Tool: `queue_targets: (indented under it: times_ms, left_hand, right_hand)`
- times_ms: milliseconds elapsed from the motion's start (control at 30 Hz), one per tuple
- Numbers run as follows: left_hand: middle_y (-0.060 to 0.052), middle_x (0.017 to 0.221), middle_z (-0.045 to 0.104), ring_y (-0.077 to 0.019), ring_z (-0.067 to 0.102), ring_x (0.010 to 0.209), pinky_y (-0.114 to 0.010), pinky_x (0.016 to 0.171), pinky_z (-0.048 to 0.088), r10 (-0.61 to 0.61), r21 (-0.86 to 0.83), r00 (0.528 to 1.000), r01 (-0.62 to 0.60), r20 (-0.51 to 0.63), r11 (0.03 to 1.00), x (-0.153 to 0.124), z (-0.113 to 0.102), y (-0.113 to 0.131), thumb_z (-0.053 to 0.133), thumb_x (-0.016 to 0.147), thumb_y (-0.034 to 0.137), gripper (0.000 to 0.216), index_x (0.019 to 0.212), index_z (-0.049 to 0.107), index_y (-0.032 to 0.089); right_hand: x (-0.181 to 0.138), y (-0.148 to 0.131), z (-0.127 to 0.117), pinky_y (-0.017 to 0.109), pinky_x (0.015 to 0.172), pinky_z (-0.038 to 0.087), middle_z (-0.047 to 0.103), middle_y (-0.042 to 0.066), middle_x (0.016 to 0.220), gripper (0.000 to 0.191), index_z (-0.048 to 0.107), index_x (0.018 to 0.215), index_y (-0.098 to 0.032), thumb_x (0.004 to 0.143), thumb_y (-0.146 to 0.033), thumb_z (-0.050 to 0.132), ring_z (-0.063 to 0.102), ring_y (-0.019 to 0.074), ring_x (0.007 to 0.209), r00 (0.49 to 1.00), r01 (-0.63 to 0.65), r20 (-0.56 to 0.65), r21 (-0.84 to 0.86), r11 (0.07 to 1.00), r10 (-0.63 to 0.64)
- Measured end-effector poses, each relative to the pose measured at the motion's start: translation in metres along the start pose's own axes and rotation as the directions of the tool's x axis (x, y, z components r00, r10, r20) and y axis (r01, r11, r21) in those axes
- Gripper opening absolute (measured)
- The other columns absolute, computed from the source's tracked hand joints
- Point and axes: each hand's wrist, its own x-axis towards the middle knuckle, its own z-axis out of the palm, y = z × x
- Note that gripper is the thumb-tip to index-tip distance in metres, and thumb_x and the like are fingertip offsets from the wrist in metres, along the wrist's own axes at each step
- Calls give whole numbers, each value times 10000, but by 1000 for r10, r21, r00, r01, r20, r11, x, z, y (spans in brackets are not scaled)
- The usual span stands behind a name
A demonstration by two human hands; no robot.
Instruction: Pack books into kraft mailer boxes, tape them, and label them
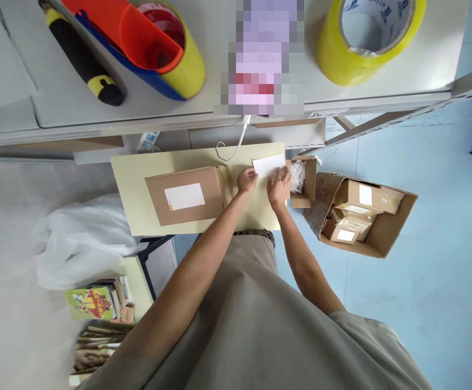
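Note:
A white label sheet [269, 163] lies on the pale yellow table [130, 179], and both hands work at it. My left hand [246, 180] pinches its left edge with bent fingers. My right hand [280, 185] is curled over its lower right corner, fingers pressed on the paper. To the left sits a brown cardboard parcel [189, 194] with a white label [184, 196] stuck on top.
A small open box [306, 181] with white packing stands at the table's right end. On the blue floor lies a large open carton [386, 227] holding labelled parcels. Overhead, a grey shelf [439, 49] carries yellow tape rolls [369, 38], a tape dispenser [138, 38] and a black-yellow tool [84, 57]. White bag [82, 238] at left.

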Motion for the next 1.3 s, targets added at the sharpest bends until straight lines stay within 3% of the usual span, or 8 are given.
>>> queue_targets:
  times_ms: [233,400,500,667,800,1000,1133,1300]
  left_hand:
    - [-96,1006,841,-233,792,987,-309,920,608,60,-8,989,-61,-135,998,-5,-4,5,778,923,273,102,945,746,178]
    - [-48,895,812,-202,764,893,-272,865,583,179,104,973,-165,-142,981,-14,-13,15,696,1029,399,259,867,736,202]
    - [-61,967,820,-206,770,947,-272,912,586,279,139,954,-263,-111,955,-25,-15,25,683,1049,418,271,895,760,209]
    - [-106,1301,802,-245,740,1245,-330,1144,541,513,136,858,-511,24,848,-36,-9,39,472,1147,368,365,1170,808,225]
    - [-116,1564,688,-273,592,1499,-402,1331,403,515,265,839,-545,179,796,-28,0,39,454,1087,193,442,1425,738,208]
    - [-130,1876,244,-376,279,1716,-533,1393,293,407,424,735,-657,542,624,-9,17,29,537,886,8,851,1725,435,111]
    - [-119,1879,242,-387,277,1704,-530,1385,331,350,489,754,-637,556,596,-1,26,26,565,879,35,921,1771,351,120]
    - [-105,1876,258,-425,284,1687,-578,1371,375,331,502,769,-618,547,605,0,31,28,620,884,96,905,1759,398,155]
  right_hand:
    - [-20,-13,12,617,1324,332,351,259,1803,549,528,1605,-102,1083,-266,505,261,357,1699,998,44,44,-7,999,-44]
    - [-24,-26,9,606,1319,354,382,256,1786,551,545,1584,-122,1083,-348,586,292,371,1688,993,95,71,11,995,-96]
    - [-17,-33,2,585,1314,379,378,240,1788,601,497,1626,-138,1061,-320,592,361,361,1657,986,152,59,63,986,-156]
    - [4,-30,-20,528,1287,443,545,224,1651,532,515,1601,-155,1104,-345,501,518,327,1549,981,192,-64,171,966,-184]
    - [20,-10,-45,492,1164,555,695,200,1420,487,599,1487,-160,1145,-467,438,669,309,1359,972,155,-209,241,958,-105]
    - [40,25,-67,447,976,623,760,158,1145,524,700,1253,-159,1157,-561,379,752,293,1094,961,41,-270,355,934,61]
    - [52,42,-58,428,946,620,780,146,1066,524,715,1093,-169,1140,-596,413,752,283,986,953,-40,-264,369,929,146]
    - [60,47,-39,435,956,603,792,168,1056,512,722,1062,-151,1126,-575,442,741,296,991,946,-129,-229,381,915,229]
